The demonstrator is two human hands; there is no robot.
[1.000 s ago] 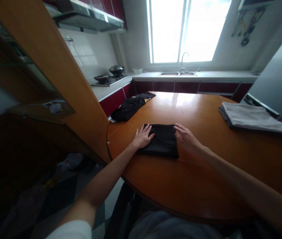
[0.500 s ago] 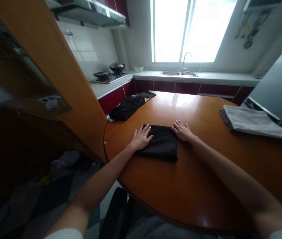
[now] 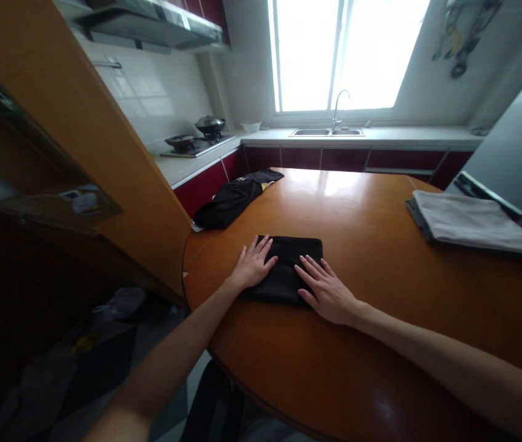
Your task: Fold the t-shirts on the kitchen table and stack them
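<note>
A folded black cloth, roughly rectangular, lies flat on the wooden table. On its left side rests my left hand, palm down with the fingers spread. My right hand lies over the cloth's near right corner, fingers stretched out and a little apart. Neither hand grips anything. The parts of the cloth beneath both hands are hidden.
A crumpled black garment lies at the table's far left edge. Folded grey cloths are stacked on the right. Beyond stand a counter with a sink and a stove with pans. A wooden partition borders the left.
My right hand has moved from the cloth's far right corner toward me, to its near right corner. My left hand stays on the left side. The view has shifted slightly.
</note>
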